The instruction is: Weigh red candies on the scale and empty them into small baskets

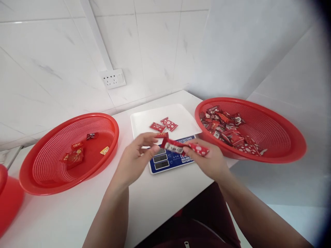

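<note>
My right hand (210,160) grips several wrapped candies above the scale. Out of its fingers stick a dark red candy with a white label (173,148) and a red candy with pale dots (199,149). Facing it, my left hand (138,156) has its fingers curved, with a gap between thumb and index finger. A red candy with yellow marks (162,135) is at the index fingertip; whether it is held is unclear. Below both hands stands a scale with a blue panel (172,156) and a white tray (144,117). Two red candies (162,124) lie on that tray.
At the right, a red mesh basket (279,137) holds many wrapped candies. Another red basket (49,137) at the left has several packets in it. Part of a red container (10,199) shows at the far left. A socket (113,79) is on the tiled wall.
</note>
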The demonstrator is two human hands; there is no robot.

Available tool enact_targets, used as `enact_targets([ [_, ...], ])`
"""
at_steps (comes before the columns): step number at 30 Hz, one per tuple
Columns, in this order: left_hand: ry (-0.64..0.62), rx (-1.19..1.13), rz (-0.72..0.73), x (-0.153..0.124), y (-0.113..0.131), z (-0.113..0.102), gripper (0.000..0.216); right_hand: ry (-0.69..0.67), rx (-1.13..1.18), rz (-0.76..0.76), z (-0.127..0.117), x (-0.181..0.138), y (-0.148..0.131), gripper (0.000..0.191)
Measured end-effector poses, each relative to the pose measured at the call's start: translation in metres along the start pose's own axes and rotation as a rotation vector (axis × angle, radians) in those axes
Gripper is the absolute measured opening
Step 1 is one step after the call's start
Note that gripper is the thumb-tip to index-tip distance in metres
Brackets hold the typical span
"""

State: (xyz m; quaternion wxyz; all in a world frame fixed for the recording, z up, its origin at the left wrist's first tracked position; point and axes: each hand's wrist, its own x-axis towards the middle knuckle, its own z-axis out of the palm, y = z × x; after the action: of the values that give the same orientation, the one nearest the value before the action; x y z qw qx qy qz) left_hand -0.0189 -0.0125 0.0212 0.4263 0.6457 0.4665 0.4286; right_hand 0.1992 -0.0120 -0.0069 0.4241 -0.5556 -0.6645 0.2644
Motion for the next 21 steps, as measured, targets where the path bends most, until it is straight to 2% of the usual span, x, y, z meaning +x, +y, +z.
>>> enact_targets([
  [2,0.196,-0.033,0.068,0.001,0.0,-0.009,0.027,0.11,-0.035,0.033,-0.001,0.014,0.008,0.022],
  [4,0.343,-0.094,0.11,0.001,0.002,-0.018,0.025,0.19,-0.068,0.021,0.001,0.029,0.017,0.025],
  [7,0.455,-0.207,0.132,-0.001,0.006,-0.026,0.02,0.228,-0.08,0.011,0.006,0.051,0.025,0.029],
  [11,0.47,-0.277,0.139,-0.001,0.009,-0.028,0.017,0.13,-0.07,0.021,0.013,0.066,0.025,0.039],
  [15,0.475,-0.285,0.15,-0.002,0.008,-0.028,0.015,0.109,-0.121,-0.015,0.009,0.057,0.023,0.043],
  [18,0.492,-0.287,0.154,-0.003,0.008,-0.03,0.013,0.083,-0.178,-0.01,-0.007,0.04,0.026,0.045],
  [21,0.498,-0.284,0.145,-0.003,0.008,-0.031,0.012,0.061,-0.249,0.063,-0.034,0.026,0.034,0.049],
])
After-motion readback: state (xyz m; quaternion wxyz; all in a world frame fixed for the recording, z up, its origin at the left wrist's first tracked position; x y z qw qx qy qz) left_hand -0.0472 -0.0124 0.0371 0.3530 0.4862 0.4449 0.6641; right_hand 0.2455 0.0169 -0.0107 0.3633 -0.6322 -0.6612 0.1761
